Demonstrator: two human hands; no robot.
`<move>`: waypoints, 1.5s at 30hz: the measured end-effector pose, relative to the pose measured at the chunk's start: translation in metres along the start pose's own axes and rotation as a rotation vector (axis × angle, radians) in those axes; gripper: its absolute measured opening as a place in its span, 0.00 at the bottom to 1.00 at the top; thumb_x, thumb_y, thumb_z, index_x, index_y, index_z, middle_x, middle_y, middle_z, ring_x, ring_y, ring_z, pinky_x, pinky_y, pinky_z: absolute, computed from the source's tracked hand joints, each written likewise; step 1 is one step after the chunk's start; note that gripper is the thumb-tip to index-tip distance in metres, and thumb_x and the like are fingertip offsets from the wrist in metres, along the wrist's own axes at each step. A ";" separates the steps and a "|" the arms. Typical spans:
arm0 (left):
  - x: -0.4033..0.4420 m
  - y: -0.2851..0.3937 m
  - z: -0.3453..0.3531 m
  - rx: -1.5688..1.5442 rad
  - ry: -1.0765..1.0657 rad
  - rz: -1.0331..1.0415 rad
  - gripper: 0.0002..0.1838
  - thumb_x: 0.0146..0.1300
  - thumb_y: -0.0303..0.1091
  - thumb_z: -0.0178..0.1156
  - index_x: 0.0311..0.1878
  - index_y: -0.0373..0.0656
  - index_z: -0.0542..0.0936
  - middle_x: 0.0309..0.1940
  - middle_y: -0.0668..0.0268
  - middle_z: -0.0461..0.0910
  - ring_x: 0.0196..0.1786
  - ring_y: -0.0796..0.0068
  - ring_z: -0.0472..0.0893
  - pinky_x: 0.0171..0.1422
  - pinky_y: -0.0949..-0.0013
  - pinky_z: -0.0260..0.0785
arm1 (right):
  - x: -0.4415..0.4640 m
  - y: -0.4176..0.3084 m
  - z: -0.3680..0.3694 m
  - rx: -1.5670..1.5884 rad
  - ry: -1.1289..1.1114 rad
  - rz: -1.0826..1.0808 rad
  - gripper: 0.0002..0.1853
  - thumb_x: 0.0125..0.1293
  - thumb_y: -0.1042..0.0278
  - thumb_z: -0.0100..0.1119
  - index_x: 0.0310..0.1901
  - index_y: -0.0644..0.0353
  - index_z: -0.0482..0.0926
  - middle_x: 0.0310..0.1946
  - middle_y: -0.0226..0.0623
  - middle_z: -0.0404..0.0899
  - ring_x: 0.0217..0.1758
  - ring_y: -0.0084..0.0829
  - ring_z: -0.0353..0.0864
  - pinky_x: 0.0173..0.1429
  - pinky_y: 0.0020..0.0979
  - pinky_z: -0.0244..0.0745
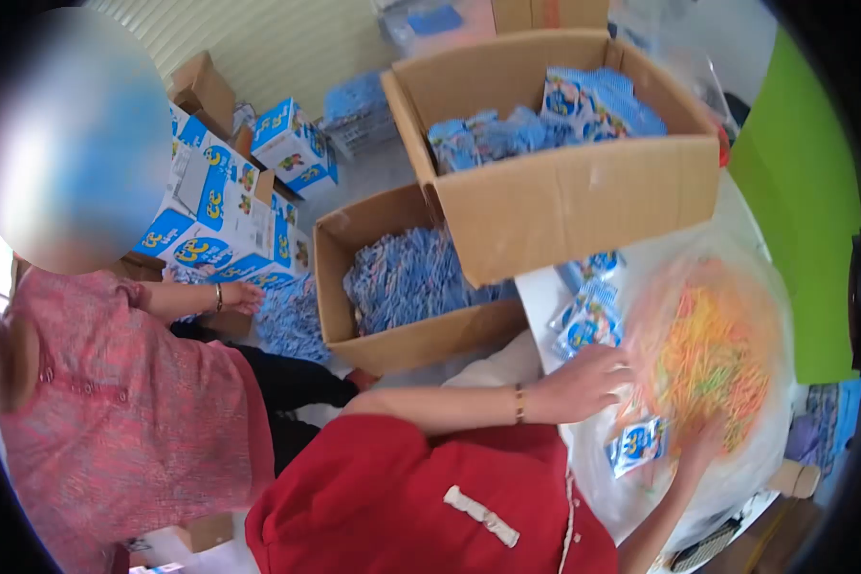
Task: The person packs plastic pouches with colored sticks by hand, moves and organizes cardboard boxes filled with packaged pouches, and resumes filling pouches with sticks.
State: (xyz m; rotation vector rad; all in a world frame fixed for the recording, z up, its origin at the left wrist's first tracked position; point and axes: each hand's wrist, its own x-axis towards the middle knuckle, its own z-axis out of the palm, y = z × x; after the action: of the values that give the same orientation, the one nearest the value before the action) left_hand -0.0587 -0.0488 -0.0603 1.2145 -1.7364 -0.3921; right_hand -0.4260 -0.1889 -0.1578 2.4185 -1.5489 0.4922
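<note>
My left hand [584,385], with a bracelet at the wrist, is over the near edge of a clear plastic bag [775,330]. Its fingers are slightly bent and apart, with nothing plainly in them. Inside the bag lies a heap of thin yellow, orange and green sticks [713,359]. My right hand [703,438] reaches into the lower side of this heap, its fingertips hidden and blurred. Between my hands a small blue and white packet [638,446] rests on the plastic. More such packets [588,323] lie on the white table above my left hand.
A large cardboard box [584,206] of blue packets stands at the table's far side. Below it is another box [416,346] full of blue wrappers. At the left are a person [134,383] in a patterned top and blue printed cartons [215,206].
</note>
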 end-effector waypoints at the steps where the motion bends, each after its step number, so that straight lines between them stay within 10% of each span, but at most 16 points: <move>1: -0.009 -0.004 -0.016 0.016 0.102 -0.043 0.21 0.53 0.33 0.68 0.50 0.43 0.76 0.50 0.58 0.71 0.54 0.54 0.71 0.59 0.56 0.62 | 0.008 -0.012 -0.019 0.119 -0.121 0.053 0.29 0.60 0.70 0.61 0.63 0.65 0.67 0.58 0.56 0.71 0.61 0.56 0.71 0.63 0.51 0.67; 8: -0.080 -0.033 -0.115 0.581 0.412 -0.274 0.28 0.53 0.38 0.71 0.56 0.43 0.73 0.54 0.56 0.70 0.58 0.54 0.68 0.64 0.53 0.56 | 0.103 -0.109 -0.132 0.257 -0.199 -0.063 0.42 0.54 0.74 0.68 0.71 0.59 0.60 0.71 0.52 0.58 0.74 0.51 0.56 0.76 0.46 0.55; 12: -0.119 -0.071 -0.124 0.828 0.245 -0.608 0.38 0.52 0.38 0.71 0.66 0.43 0.66 0.67 0.49 0.61 0.69 0.46 0.60 0.69 0.42 0.51 | 0.196 -0.214 -0.176 0.513 0.000 -0.380 0.46 0.51 0.75 0.68 0.73 0.56 0.56 0.75 0.48 0.51 0.77 0.50 0.52 0.77 0.45 0.52; 15: -0.156 -0.083 -0.112 0.708 -0.269 -0.983 0.44 0.51 0.35 0.70 0.72 0.45 0.60 0.74 0.47 0.51 0.76 0.42 0.51 0.74 0.35 0.42 | 0.252 -0.263 -0.163 0.626 0.149 -0.593 0.50 0.49 0.74 0.70 0.74 0.50 0.55 0.76 0.46 0.49 0.78 0.49 0.50 0.77 0.47 0.51; 19: -0.148 -0.061 -0.123 0.949 -0.006 -0.761 0.47 0.53 0.39 0.69 0.75 0.48 0.56 0.75 0.48 0.49 0.77 0.40 0.46 0.73 0.30 0.39 | 0.289 -0.306 -0.151 0.616 0.140 -0.685 0.50 0.44 0.71 0.73 0.72 0.48 0.59 0.73 0.38 0.56 0.77 0.46 0.53 0.76 0.45 0.49; 22: -0.183 -0.080 -0.107 0.963 -0.250 -0.828 0.37 0.57 0.37 0.64 0.71 0.48 0.65 0.76 0.48 0.48 0.78 0.40 0.44 0.72 0.30 0.44 | 0.303 -0.307 -0.137 0.440 0.168 -0.708 0.44 0.40 0.67 0.76 0.64 0.50 0.67 0.64 0.34 0.68 0.71 0.43 0.61 0.72 0.44 0.53; 25: -0.189 -0.067 -0.084 0.806 -0.444 -0.747 0.16 0.65 0.33 0.50 0.51 0.40 0.79 0.62 0.44 0.70 0.65 0.44 0.69 0.61 0.46 0.67 | 0.313 -0.309 -0.142 0.367 0.123 -0.659 0.37 0.37 0.64 0.77 0.53 0.54 0.72 0.51 0.34 0.75 0.60 0.41 0.70 0.64 0.42 0.59; 31: -0.191 -0.045 -0.074 0.667 -0.410 -0.534 0.15 0.66 0.32 0.46 0.49 0.39 0.79 0.36 0.56 0.81 0.42 0.57 0.82 0.50 0.56 0.69 | 0.330 -0.321 -0.149 0.350 0.069 -0.711 0.30 0.34 0.63 0.77 0.43 0.57 0.74 0.40 0.35 0.76 0.48 0.43 0.73 0.56 0.41 0.63; 45: -0.190 -0.027 -0.077 0.710 -0.551 -0.663 0.17 0.64 0.31 0.49 0.55 0.39 0.76 0.41 0.55 0.80 0.45 0.56 0.81 0.53 0.58 0.70 | 0.340 -0.311 -0.151 0.515 -0.109 -0.715 0.30 0.35 0.61 0.75 0.44 0.61 0.79 0.41 0.38 0.80 0.49 0.44 0.74 0.58 0.42 0.64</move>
State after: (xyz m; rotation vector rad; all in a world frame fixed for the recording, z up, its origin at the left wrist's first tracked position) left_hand 0.0312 0.1202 -0.1380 2.3950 -1.9613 -0.5520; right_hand -0.0362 -0.2872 0.1128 3.1790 -0.5141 0.6607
